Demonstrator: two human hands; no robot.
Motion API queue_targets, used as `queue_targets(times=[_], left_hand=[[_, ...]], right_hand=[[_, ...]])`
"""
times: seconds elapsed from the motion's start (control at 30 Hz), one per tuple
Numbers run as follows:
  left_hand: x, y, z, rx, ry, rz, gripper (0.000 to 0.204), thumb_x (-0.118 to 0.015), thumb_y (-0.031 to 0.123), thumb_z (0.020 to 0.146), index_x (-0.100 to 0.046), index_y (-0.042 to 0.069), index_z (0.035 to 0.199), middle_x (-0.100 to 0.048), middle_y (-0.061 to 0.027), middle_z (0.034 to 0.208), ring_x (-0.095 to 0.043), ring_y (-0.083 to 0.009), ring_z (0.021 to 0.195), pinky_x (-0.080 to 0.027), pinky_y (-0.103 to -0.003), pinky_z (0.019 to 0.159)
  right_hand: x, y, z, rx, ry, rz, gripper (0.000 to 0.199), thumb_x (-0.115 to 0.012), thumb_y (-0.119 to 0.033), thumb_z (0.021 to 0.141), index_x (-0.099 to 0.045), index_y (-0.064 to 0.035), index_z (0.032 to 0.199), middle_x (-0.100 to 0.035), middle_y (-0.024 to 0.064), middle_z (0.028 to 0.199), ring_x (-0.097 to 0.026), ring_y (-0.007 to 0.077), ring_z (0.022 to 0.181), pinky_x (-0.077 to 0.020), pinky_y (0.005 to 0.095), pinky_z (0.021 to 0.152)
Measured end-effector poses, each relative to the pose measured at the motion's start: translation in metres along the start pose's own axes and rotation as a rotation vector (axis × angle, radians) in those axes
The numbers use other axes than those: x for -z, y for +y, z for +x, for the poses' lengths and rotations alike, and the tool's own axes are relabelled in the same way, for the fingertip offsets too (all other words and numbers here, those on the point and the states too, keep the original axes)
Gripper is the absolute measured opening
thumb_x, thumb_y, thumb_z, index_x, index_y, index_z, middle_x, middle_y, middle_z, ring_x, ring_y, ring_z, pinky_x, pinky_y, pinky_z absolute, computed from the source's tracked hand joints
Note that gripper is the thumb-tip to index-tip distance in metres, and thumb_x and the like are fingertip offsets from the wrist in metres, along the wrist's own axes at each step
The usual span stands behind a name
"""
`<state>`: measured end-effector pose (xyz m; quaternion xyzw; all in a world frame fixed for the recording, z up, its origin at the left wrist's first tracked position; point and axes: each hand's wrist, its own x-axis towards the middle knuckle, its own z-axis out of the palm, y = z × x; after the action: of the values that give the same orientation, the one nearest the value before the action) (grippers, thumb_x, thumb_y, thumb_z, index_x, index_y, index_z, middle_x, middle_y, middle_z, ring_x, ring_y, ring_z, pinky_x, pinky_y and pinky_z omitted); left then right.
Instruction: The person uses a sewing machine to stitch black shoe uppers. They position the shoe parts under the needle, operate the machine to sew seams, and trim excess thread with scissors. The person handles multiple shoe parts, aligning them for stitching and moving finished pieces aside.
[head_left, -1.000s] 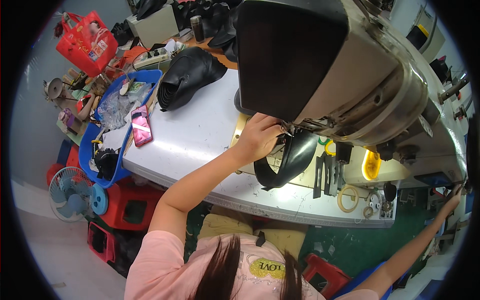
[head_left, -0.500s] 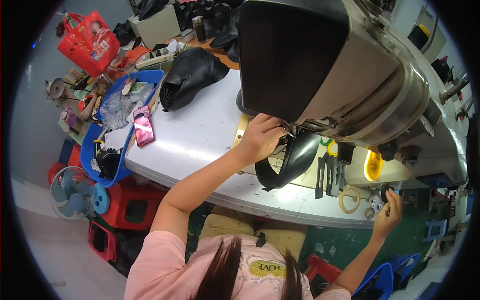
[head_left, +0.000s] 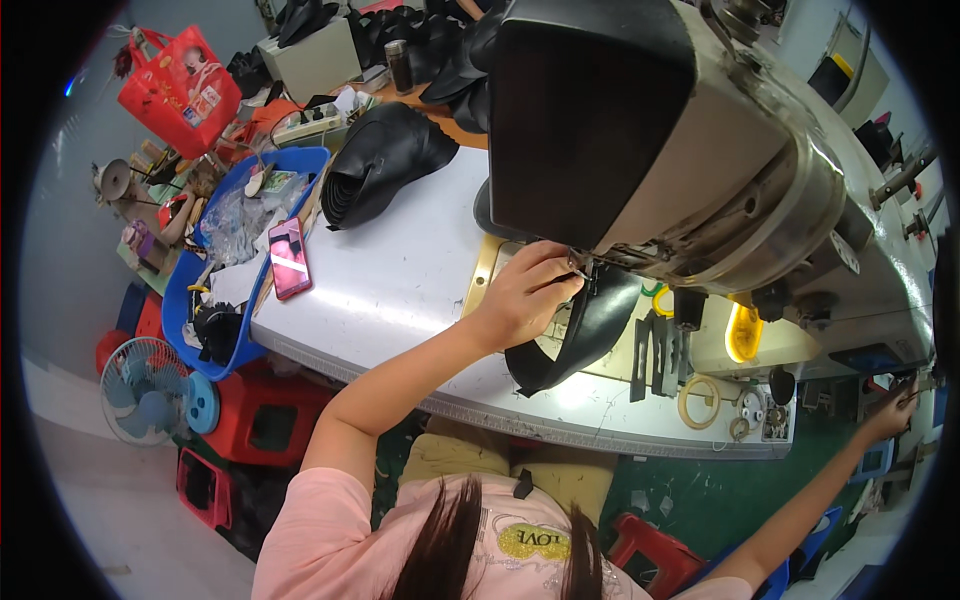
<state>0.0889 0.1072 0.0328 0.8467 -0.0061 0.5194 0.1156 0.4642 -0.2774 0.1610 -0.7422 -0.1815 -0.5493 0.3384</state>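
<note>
Surface: pale grey sewing table (head_left: pixel 400 290), long and glossy, front edge bending toward the rim of the view.
Machine: large industrial sewing machine (head_left: pixel 680 140), dark flat end and metal body, looming over the right half of the table.
On the table, left: pink phone (head_left: pixel 289 258) lying flat near the left end; folded black leather piece (head_left: pixel 385 160) just behind it.
Beside the table: blue plastic basket (head_left: pixel 200 290) crammed with bags and small bits, touching the table's left end; red bag (head_left: pixel 178 88) farther back.
Floor: small blue fan (head_left: pixel 150 390) and red crates (head_left: pixel 265 420) below the basket; green floor under the table at right.
Under the machine: yellow lamp (head_left: pixel 742 332), lit; tape ring (head_left: pixel 698 402) and dark metal tools (head_left: pixel 655 350) at the front edge.
Workpiece: black curved leather strip (head_left: pixel 580 335), lying under the machine head, looping toward the front edge.
Left hand (head_left: pixel 525 295): fingers (head_left: pixel 558 285) curled and pinched at the needle area, touching the top end of the strip; strip hanging below and right of the fingertips.
Right hand (head_left: pixel 890 412): stretched far right and low, well apart from the strip, fingers at a fixture by the table's right end; open or closed, cannot tell.
</note>
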Motion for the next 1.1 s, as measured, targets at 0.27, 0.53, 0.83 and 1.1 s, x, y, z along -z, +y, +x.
queue_targets(times=[0.27, 0.53, 0.83, 1.1], left_hand=[[-0.001, 0.002, 0.000, 0.035, -0.025, -0.072, 0.019, -0.061, -0.003, 0.065, -0.057, 0.001, 0.083, -0.055, -0.0094, 0.087, -0.055, -0.0289, 0.089, -0.047, -0.034, 0.074], [0.005, -0.005, -0.001, 0.038, -0.047, -0.095, 0.018, -0.061, -0.004, 0.065, -0.057, 0.000, 0.082, -0.055, -0.0110, 0.086, -0.055, -0.0293, 0.089, -0.047, -0.034, 0.074], [0.000, -0.010, -0.003, 0.076, -0.003, -0.184, 0.024, -0.053, -0.013, 0.060, -0.057, 0.000, 0.081, -0.055, -0.0115, 0.084, -0.055, -0.0298, 0.087, -0.047, -0.035, 0.071], [-0.002, -0.008, 0.001, 0.107, 0.016, -0.157, 0.025, -0.053, -0.013, 0.058, -0.056, 0.000, 0.080, -0.054, -0.0109, 0.084, -0.054, -0.0280, 0.080, -0.045, -0.034, 0.065]], right_hand=[[-0.032, 0.218, 0.099, -0.314, -0.421, 0.124, 0.046, -0.047, -0.033, 0.078, -0.048, 0.0009, 0.109, -0.057, 0.0166, 0.090, -0.055, 0.0255, 0.078, -0.0452, 0.0339, 0.061], [-0.050, 0.132, 0.140, -0.111, -0.440, 0.047, 0.033, -0.053, -0.017, 0.076, -0.054, 0.0074, 0.098, -0.058, 0.0163, 0.088, -0.056, 0.0248, 0.074, -0.0469, 0.0337, 0.061], [-0.028, 0.170, 0.102, -0.073, -0.171, -0.148, 0.051, -0.050, -0.045, 0.078, -0.053, -0.0037, 0.108, -0.059, 0.0123, 0.095, -0.058, 0.0234, 0.081, -0.0449, 0.0297, 0.064], [0.021, -0.017, -0.005, -0.120, 0.105, 0.148, 0.024, -0.052, -0.024, 0.083, -0.062, -0.0030, 0.089, -0.062, 0.0033, 0.081, -0.057, 0.0115, 0.068, -0.0433, 0.0233, 0.059]])
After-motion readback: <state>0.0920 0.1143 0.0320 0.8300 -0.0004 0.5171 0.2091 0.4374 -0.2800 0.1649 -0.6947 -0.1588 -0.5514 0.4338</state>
